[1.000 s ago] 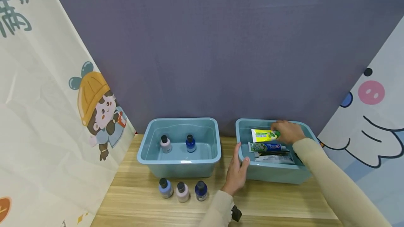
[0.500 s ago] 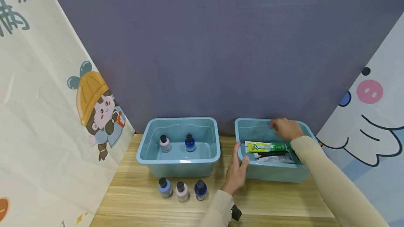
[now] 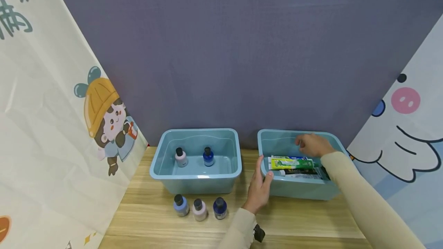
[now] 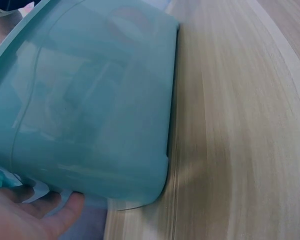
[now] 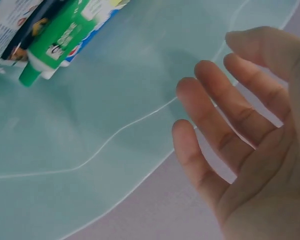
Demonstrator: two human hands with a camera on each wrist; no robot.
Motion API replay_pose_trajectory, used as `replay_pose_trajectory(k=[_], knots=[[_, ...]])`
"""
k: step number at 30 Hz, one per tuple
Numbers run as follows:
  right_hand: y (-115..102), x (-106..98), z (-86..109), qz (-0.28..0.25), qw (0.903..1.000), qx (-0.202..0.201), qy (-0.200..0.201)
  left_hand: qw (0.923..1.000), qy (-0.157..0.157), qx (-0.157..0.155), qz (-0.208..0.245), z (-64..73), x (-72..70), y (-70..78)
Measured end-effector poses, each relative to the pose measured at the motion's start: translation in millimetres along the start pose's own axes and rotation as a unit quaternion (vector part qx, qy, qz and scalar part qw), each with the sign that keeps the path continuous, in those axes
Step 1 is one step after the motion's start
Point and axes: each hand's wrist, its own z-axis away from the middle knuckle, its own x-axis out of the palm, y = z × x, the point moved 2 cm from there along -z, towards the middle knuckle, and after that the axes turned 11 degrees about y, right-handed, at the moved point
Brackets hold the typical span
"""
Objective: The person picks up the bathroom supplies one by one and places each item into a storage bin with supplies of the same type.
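Observation:
My right hand (image 3: 314,145) hovers over the back of the right blue bin (image 3: 301,190), fingers loosely bent and holding nothing. In the right wrist view its palm and spread fingers (image 5: 225,117) face the bin's inner wall. A green and yellow toothpaste tube (image 3: 290,163) lies on top of other tubes in that bin; its green cap shows in the right wrist view. Beneath and beside it are a blue tube, a black tube (image 3: 300,171) and a whitish tube (image 3: 306,176). My left hand (image 3: 257,193) rests against the bin's front left corner, fingers extended along its outside.
A second blue bin (image 3: 199,185) stands to the left, with a pale pink bottle (image 3: 181,159) and a blue bottle (image 3: 208,158) inside. Before it on the wooden table (image 3: 152,226) stand a light blue bottle (image 3: 181,207), a pink bottle (image 3: 199,212) and a dark blue bottle (image 3: 220,210).
My right hand has let go of the green and yellow toothpaste tube, which dropped towards the bin's front and settled on the other tubes. The left hand stays at the corner.

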Motion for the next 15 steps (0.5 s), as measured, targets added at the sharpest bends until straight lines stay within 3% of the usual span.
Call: replay_pose_trajectory(k=[6,15], knots=[[-7.7,-1.2,11.5,-0.010,0.9998,-0.012,0.014,1.0000,-0.004,0.002,0.007,2.7,0.2,-0.9],[-24.6,-3.4,32.2,-0.036,0.9970,-0.027,0.064,1.0000,-0.001,0.002,0.001,12.1,-2.0,-6.5]])
